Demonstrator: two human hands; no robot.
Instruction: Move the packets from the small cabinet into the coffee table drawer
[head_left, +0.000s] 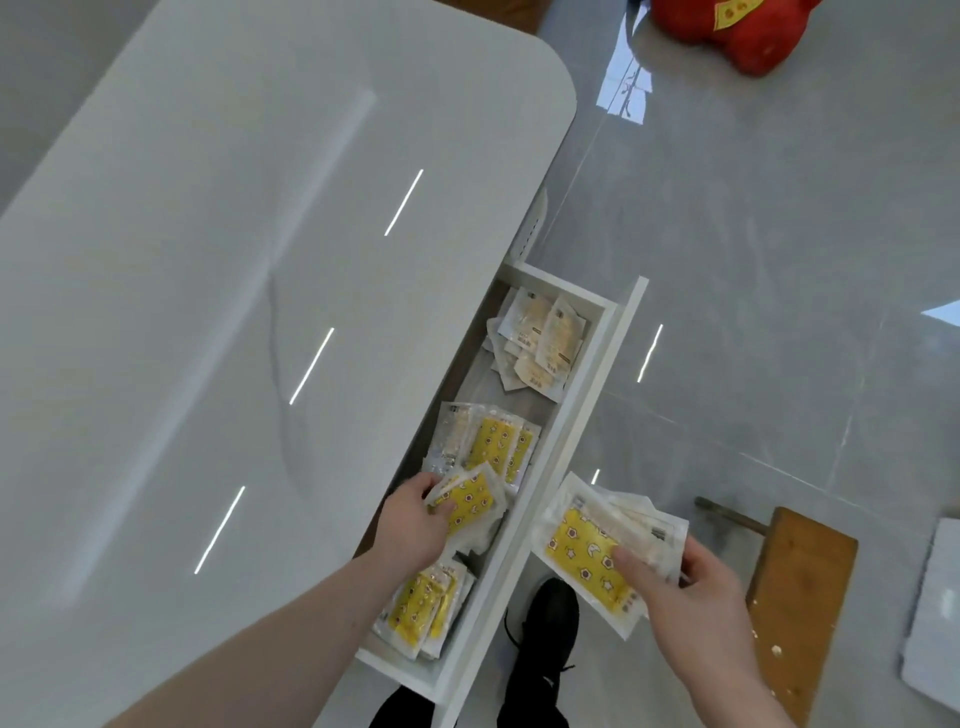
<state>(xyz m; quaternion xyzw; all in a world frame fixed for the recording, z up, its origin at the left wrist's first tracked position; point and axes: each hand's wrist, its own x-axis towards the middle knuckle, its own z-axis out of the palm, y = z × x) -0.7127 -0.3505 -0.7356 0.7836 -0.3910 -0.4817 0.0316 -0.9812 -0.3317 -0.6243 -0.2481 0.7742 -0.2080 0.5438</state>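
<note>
— Where are you in the job?

— Filling the drawer (587, 395) under the white counter (249, 291). My left hand (415, 525) pinches a yellow packet (467, 501) over the piles already lying inside; I'd say it needs lowering and letting go.

— And the other side?

— My right hand (691, 577) is outside the drawer front, above the floor (779, 260), fingers and thumb curled around a stack of packets (597, 551). Next I'd bring those across for the left to take.
</note>
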